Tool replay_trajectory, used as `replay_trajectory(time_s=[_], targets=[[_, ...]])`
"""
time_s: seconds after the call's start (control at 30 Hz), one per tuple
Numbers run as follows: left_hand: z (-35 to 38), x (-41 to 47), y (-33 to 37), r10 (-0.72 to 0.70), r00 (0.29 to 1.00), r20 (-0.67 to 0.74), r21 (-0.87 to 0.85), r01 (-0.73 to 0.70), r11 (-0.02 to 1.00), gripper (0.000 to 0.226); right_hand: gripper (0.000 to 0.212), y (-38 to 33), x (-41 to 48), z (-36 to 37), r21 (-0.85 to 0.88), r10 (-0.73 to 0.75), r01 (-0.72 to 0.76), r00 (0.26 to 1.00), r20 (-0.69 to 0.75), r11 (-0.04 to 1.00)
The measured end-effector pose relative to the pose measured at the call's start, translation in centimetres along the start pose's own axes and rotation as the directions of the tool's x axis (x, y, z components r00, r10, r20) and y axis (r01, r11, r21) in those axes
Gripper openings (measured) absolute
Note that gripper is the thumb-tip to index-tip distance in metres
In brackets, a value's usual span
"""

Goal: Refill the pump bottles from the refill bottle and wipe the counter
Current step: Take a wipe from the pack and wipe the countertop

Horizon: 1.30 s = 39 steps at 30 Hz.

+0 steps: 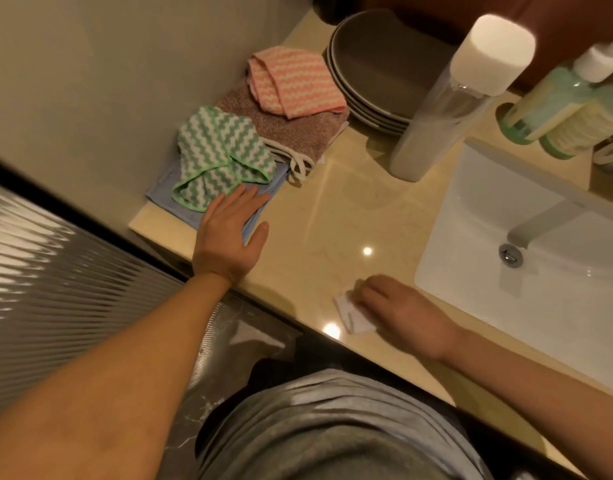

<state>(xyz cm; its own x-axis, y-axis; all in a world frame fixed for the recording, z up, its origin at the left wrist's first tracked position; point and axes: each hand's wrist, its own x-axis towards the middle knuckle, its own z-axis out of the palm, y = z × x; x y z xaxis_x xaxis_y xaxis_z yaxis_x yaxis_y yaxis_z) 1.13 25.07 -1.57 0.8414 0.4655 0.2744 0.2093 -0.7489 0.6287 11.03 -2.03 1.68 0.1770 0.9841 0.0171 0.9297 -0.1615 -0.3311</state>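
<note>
A: The wiping?
B: Lower centre: right hand (398,306), grip flat, presses white wipe (353,318) on bench (332,209); left hand (229,233) rests spread on blue cloth (165,192).
A: Advice?
B: Firm, overlapping strokes; skirt the refill bottle (443,112), upper right.

Noted left hand (229,233) flat, fingers straight, on blue cloth (159,192) at counter (332,209) edge. Noted right hand (398,310), blurred, pressing white wipe (353,317) onto counter beside sink (488,209). Recorded capped refill bottle (447,102) upright near stacked plates (367,74); two green pump bottles (554,116) behind sink.
</note>
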Motion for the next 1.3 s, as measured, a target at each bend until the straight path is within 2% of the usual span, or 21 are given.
replay_trajectory(time_s=[0.17, 0.37, 0.47, 0.53, 0.63, 0.7, 0.8, 0.87, 0.97, 1.03, 1.17, 1.3], targets=[[0.0, 0.1, 0.0, 0.011, 1.0, -0.012, -0.005, -0.011, 1.0, 0.05, 0.022, 3.9, 4.2, -1.8, -0.004, 0.26, -0.264, 0.951, -0.168, 0.964], [-0.1, 0.1, 0.0, 0.013, 1.0, -0.003, -0.003, -0.013, 1.0, 0.049, 0.019, 7.2, 12.0, -2.4, -0.088, 0.461, -0.507, 0.833, -0.306, 0.858], [-0.1, 0.0, -0.1, 0.007, 1.0, 0.006, -0.001, -0.007, 1.0, 0.05, 0.019, 6.8, 14.4, -2.1, -0.07, 0.528, -0.58, 0.78, -0.335, 0.812], [-0.1, 0.0, 0.0, 0.006, 1.0, 0.004, -0.003, -0.006, 1.0, 0.049, 0.016, 5.3, 14.8, -1.4, -0.059, 0.509, -0.562, 0.783, -0.357, 0.825], [-0.1, 0.0, 0.1, -0.002, 1.0, -0.002, -0.012, 0.002, 1.0, 0.049, 0.005, 1.6, 14.1, 0.2, -0.039, 0.396, -0.43, 0.861, -0.321, 0.902], [-0.1, 0.0, 0.1, 0.001, 1.0, -0.001, -0.004, -0.001, 1.0, 0.049, 0.011, -1.2, 13.0, 1.5, -0.004, 0.334, -0.347, 0.906, -0.258, 0.938], [-0.2, 0.0, 0.2, -0.003, 1.0, 0.012, 0.007, 0.003, 1.0, 0.05, 0.018, -5.1, 10.9, 3.0, 0.09, 0.152, -0.141, 0.98, -0.127, 0.986], [-0.2, 0.0, 0.2, -0.012, 1.0, 0.023, 0.007, 0.012, 1.0, 0.05, 0.015, -6.5, 9.4, 3.7, 0.17, -0.007, 0.022, 0.996, -0.091, 0.985], [-0.2, 0.0, 0.2, -0.014, 0.999, 0.028, 0.014, 0.014, 1.0, 0.049, 0.011, -6.8, 8.2, 3.6, 0.077, -0.182, 0.183, 0.983, -0.014, 0.98], [-0.2, -0.1, 0.2, -0.016, 0.999, 0.028, 0.014, 0.016, 1.0, 0.05, 0.016, -5.8, 8.4, 3.1, 0.053, -0.177, 0.174, 0.982, 0.061, 0.983], [-0.3, 0.0, 0.3, -0.016, 1.0, 0.019, -0.006, 0.016, 1.0, 0.05, 0.015, -3.6, 8.9, 1.3, 0.007, -0.089, 0.089, 0.996, -0.003, 0.996], [-0.2, 0.0, 0.2, -0.011, 1.0, 0.006, -0.005, 0.011, 1.0, 0.049, 0.013, 1.5, 10.3, -1.4, -0.069, 0.201, -0.208, 0.974, -0.105, 0.976]])
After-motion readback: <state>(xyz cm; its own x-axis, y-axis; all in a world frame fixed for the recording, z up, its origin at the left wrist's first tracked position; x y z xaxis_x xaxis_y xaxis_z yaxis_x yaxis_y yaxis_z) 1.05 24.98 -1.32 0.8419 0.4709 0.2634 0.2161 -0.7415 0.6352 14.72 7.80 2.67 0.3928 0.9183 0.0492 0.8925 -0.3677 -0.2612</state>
